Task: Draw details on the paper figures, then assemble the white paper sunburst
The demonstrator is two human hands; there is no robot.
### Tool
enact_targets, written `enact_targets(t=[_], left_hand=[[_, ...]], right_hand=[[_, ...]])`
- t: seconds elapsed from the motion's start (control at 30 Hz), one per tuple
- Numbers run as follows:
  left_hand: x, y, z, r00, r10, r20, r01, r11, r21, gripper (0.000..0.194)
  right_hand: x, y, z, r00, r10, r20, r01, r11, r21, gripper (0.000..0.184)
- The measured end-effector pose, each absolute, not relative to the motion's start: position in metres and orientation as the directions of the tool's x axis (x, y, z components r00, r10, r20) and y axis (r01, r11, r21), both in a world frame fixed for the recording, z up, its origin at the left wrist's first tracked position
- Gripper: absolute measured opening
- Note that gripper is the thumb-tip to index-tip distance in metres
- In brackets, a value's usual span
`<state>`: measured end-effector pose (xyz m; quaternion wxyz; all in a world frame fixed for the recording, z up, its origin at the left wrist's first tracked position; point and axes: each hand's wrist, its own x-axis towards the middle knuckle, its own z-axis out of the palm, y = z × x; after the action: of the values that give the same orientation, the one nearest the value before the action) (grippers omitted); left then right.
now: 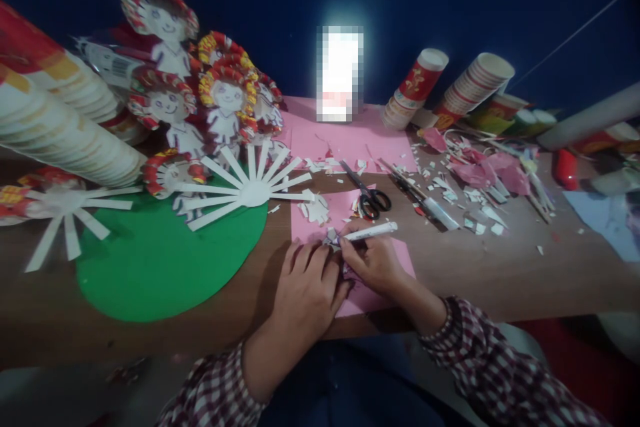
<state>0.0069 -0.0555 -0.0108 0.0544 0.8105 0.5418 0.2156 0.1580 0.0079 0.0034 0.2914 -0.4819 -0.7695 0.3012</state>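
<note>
My right hand (375,260) is closed round a white marker pen (373,232), its tip down at a small paper cutout (331,237). My left hand (307,287) lies with its fingers stretched out at the near side of that cutout, partly covering it. Both hands rest over a sheet of pink paper (400,253). Just beyond them are black-handled scissors (373,203) and a loose white cutout (314,209). What the pen has drawn is too small to make out.
At the left, a green round sheet (175,280) carries a white fan of paper strips (254,193). Behind stand paper dolls (227,103) and stacked paper cups (65,127). Paper scraps (480,220), a cutter knife (437,212) and more cups (477,83) lie rightward.
</note>
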Motion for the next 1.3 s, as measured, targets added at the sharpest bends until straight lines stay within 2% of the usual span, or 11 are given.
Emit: enact_targets(t=[0.1, 0.27, 0.53, 0.73, 0.93, 1.13, 1.2, 1.3], left_hand=[[0.007, -0.055, -0.01, 0.32, 0.903, 0.287, 0.854, -0.406, 0.325, 0.034], [0.006, -0.054, -0.009, 0.326, 0.905, 0.272, 0.853, -0.406, 0.329, 0.033], [0.006, -0.054, -0.009, 0.33, 0.904, 0.27, 0.85, -0.409, 0.332, 0.032], [0.005, -0.053, -0.008, 0.336, 0.9, 0.279, 0.849, -0.418, 0.323, 0.029], [0.005, -0.052, -0.008, 0.341, 0.897, 0.282, 0.856, -0.421, 0.301, 0.028], [0.005, -0.053, -0.008, 0.327, 0.893, 0.309, 0.858, -0.418, 0.298, 0.028], [0.003, -0.052, -0.009, 0.3, 0.894, 0.334, 0.847, -0.411, 0.338, 0.03], [-0.001, -0.05, -0.011, 0.178, 0.907, 0.381, 0.81, -0.355, 0.467, 0.027]], right_hand=[[0.158, 0.007, 0.004, -0.338, 0.928, 0.155, 0.548, 0.328, -0.769, 0.012], [0.16, 0.007, 0.005, -0.176, 0.974, 0.146, 0.484, 0.214, -0.849, 0.004], [0.161, 0.008, -0.002, -0.143, 0.983, 0.115, 0.391, 0.163, -0.906, 0.002], [0.158, 0.01, 0.005, -0.091, 0.993, 0.078, 0.299, 0.102, -0.949, 0.007], [0.159, 0.013, 0.007, -0.078, 0.991, 0.112, 0.235, 0.128, -0.964, 0.01], [0.167, 0.018, 0.006, -0.018, 0.98, 0.199, 0.269, 0.196, -0.943, 0.013], [0.17, 0.02, 0.004, 0.005, 0.97, 0.244, 0.293, 0.232, -0.928, 0.013], [0.174, 0.024, 0.001, 0.034, 0.948, 0.316, 0.33, 0.288, -0.899, 0.016]])
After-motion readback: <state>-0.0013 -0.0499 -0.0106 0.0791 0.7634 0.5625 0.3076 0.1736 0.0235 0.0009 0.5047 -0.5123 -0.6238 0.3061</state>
